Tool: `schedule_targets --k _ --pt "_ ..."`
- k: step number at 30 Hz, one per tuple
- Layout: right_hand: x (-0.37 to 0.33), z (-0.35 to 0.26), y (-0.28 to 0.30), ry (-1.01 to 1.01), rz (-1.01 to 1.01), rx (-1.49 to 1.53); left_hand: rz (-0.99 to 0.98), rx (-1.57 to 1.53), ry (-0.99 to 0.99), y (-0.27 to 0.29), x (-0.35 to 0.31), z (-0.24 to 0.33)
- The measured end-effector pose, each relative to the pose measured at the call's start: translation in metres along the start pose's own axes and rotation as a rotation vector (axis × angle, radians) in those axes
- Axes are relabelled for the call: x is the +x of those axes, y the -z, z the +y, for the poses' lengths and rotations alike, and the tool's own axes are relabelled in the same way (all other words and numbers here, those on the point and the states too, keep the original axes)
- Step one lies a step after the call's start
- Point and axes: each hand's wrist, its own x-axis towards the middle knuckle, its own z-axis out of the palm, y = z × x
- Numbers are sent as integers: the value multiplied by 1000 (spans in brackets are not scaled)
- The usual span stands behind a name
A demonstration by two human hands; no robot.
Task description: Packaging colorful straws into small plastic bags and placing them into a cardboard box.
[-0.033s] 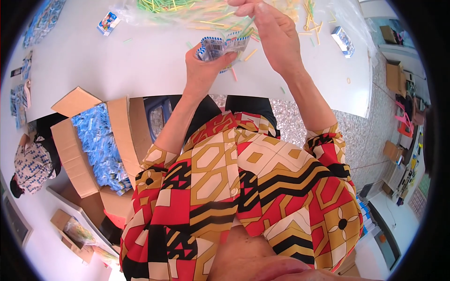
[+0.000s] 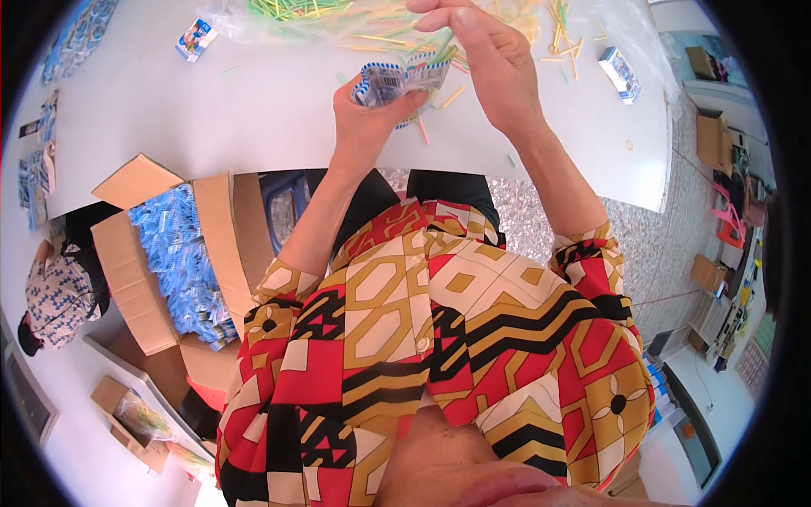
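My left hand (image 2: 367,118) is closed round a small plastic packet (image 2: 382,84) with blue-and-white striped edges, its mouth spread apart. Close by on the right, my right hand (image 2: 497,63) is pinched above that mouth. A short green straw (image 2: 443,49) slants between the packet and its fingertips. Parts of its grip are hidden. Loose straws lie on the table around the packet, among them a pink straw (image 2: 423,131) and a yellow straw (image 2: 454,97). Beyond my hands a clear plastic sheet or bag (image 2: 228,29) bears a heap of green and yellow straws (image 2: 296,8).
The white table (image 2: 279,110) carries a small printed box (image 2: 195,40) at left and another small box (image 2: 619,74) at right. At my left stands an open cardboard box (image 2: 135,279) full of blue packets (image 2: 182,253). Another person (image 2: 63,287) is at far left.
Only slight motion: my right hand has shifted a little to the left beside the packet. My left hand keeps its hold on the packet.
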Motion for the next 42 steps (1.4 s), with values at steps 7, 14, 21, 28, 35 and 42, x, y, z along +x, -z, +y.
schedule_targets --k 7,14,21,28,35,42 --pt "-3 4 -7 57 -33 -248 90 -22 -76 27 4 1" --pt "-45 59 20 32 -214 -1150 155 -15 -129 47 1 13" --pt "-46 78 13 18 -311 -1364 133 -16 -101 44 -7 11" --pt "-39 82 17 -35 -546 -1373 109 -17 -100 42 -10 11" --pt "-33 74 -6 -75 -591 -1421 104 15 -78 39 -12 11" --pt "-23 64 31 13 -271 -994 76 143 -65 39 -13 8"
